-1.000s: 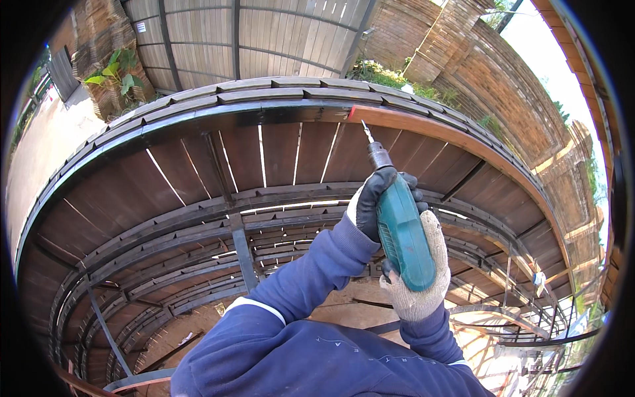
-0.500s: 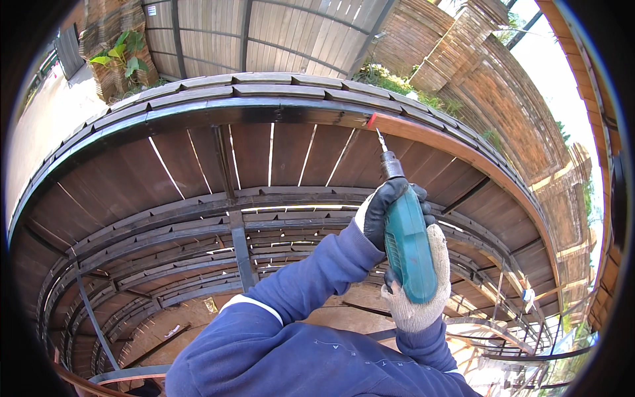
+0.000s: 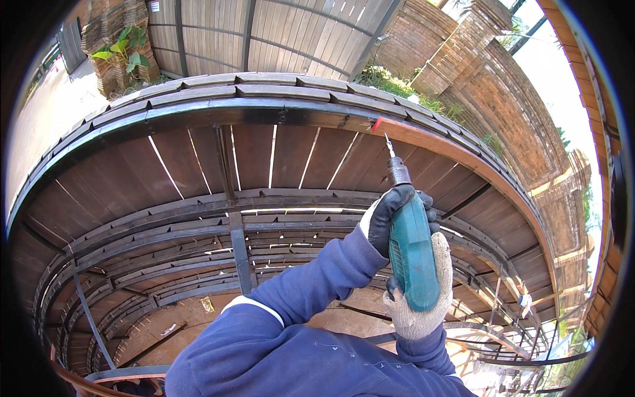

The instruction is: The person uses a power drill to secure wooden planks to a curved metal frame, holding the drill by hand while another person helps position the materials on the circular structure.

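Both my hands are closed on a teal power drill (image 3: 415, 261), which points up and slightly left. My left hand (image 3: 382, 221), in a dark-palmed glove, wraps the front of the body just behind the chuck (image 3: 398, 171). Around the rear grip is my right hand (image 3: 444, 268) in a pale knitted glove; the trigger is hidden. A thin drill bit (image 3: 389, 145) ends close under the red-painted end of a reddish-brown wooden strip (image 3: 436, 140). Whether its tip touches the strip I cannot tell. The strip runs along the curved dark metal beam (image 3: 264, 114).
Overlapping wooden shingles (image 3: 211, 92) line the beam's outer edge. Below are dark boards (image 3: 251, 155) with light gaps, curved tiers of framing (image 3: 159, 228) and a metal post (image 3: 240, 251). Beyond stand a slatted fence (image 3: 297, 40) and a brick wall (image 3: 496, 86).
The drill and both hands have moved slightly right and down, and the bit tip sits a little farther from the strip's red end. The view has shifted slightly too.
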Available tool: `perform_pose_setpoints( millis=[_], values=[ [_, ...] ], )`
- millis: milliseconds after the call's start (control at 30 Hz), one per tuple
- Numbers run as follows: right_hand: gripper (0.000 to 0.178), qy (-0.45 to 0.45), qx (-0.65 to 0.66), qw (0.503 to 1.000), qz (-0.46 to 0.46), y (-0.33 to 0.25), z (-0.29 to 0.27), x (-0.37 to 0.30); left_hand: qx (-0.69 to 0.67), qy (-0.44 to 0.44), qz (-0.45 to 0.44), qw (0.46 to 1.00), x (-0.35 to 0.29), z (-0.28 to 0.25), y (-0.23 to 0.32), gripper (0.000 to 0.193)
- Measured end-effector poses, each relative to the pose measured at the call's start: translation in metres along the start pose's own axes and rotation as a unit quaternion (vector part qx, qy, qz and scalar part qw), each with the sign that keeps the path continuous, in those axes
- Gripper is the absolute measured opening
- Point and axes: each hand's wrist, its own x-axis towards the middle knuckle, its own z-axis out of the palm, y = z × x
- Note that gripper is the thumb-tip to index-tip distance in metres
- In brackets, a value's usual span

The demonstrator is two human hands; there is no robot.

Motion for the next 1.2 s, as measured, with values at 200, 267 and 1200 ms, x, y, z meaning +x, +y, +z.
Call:
perform_pose_setpoints(
  millis=[200, 267, 1200],
  values=[
    [0.094, 0.012, 0.2, 0.972, 0.124, -0.026, 0.008, 0.001, 0.01, 0.017, -0.008, 1.0, -0.003, 0.001, 0.004, 0.061],
    [0.095, -0.014, 0.071, 0.996, 0.052, -0.016, 0.005, -0.003, 0.025, 0.014, -0.012, 1.0, -0.004, 0.004, 0.005, 0.062],
    [0.098, -0.008, -0.118, 0.992, -0.037, -0.012, -0.003, 0.004, -0.074, 0.006, -0.015, 0.997, 0.004, 0.003, 0.001, 0.051]
  ],
)
